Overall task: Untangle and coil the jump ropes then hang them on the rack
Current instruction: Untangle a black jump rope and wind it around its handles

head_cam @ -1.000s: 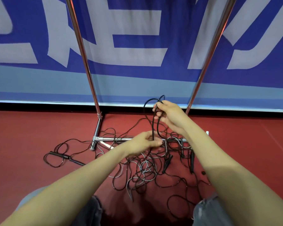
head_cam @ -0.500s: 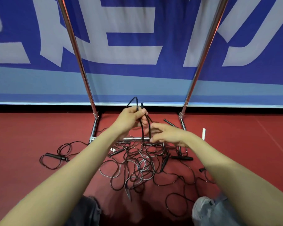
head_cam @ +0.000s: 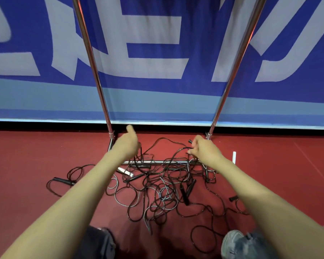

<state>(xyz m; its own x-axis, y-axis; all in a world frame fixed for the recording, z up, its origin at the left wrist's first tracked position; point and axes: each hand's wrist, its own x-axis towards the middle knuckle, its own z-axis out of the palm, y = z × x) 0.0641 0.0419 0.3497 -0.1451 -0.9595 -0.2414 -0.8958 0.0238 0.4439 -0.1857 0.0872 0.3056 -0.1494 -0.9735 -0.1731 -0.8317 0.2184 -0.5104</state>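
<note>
One black rope drawn apart before the rack.
The chrome rack stands on the red floor; thin glossy ropes lie knotted across its base bar. My left grip clenches one black rope, my right grip pinches it farther along, spread wide, I judge, to trace its run.

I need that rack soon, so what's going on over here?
A person facing the rack holds one black jump rope between both hands: the left hand grips one part, the right hand pinches it near a handle end. It runs down into the tangled pile on the red floor, over the rack's base bar. Nothing is coiled yet, and nothing hangs on the uprights in view.
</note>
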